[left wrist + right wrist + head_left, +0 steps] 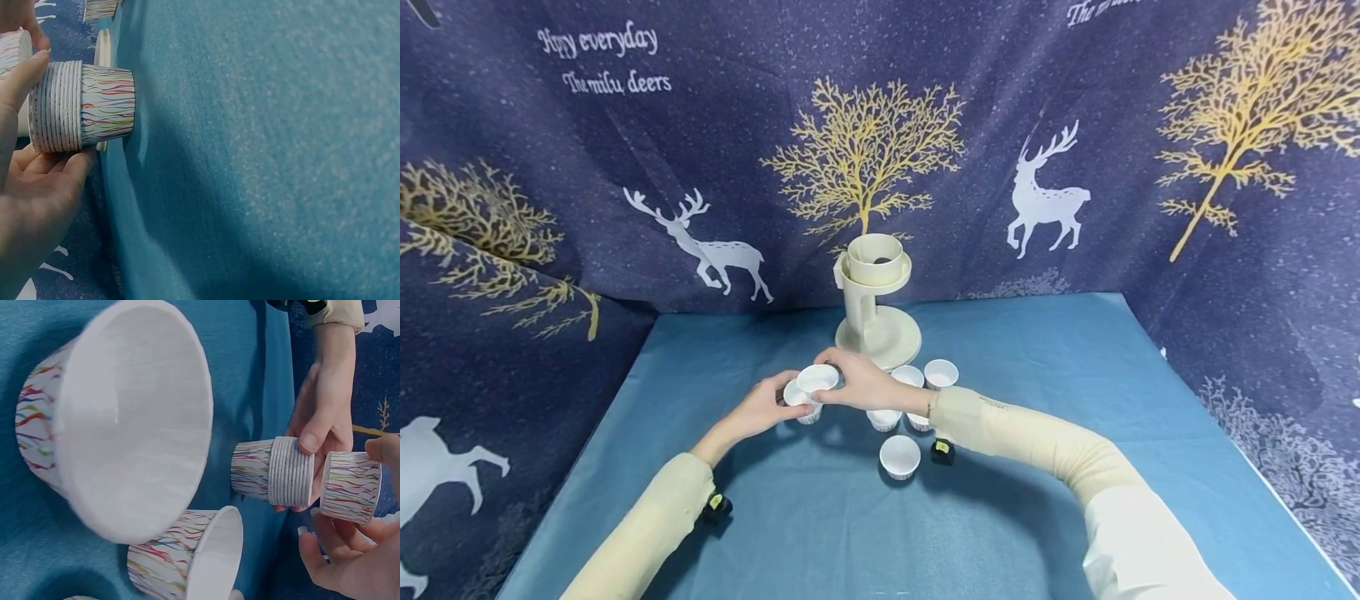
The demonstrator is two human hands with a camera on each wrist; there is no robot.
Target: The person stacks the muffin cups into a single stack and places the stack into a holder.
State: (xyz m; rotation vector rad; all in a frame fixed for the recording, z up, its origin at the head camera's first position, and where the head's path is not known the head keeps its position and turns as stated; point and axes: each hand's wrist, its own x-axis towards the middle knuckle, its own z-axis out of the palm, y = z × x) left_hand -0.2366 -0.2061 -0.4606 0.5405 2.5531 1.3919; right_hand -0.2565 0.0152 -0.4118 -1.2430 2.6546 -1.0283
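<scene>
My left hand (760, 411) grips a nested stack of paper baking cups (106, 105), white inside with colourful wavy lines outside. Its thumb lies along one side of the stacked rims and the fingers along the other. A single paper cup (353, 486) is pinched between the thumb and fingers of my right hand (863, 385). That cup is right at the mouth of the stack, overlapping it in the head view. Below my right forearm and beside it, several more cups stand mouth up, among them a front cup (900, 457) and a back-right cup (941, 374).
A cream stand (891, 333) with a round base and a raised ring rises at the back of the blue table (805, 517). Within the ring sits a cream cylinder (875, 258). A dark blue cloth (925, 50) with deer and trees hangs behind.
</scene>
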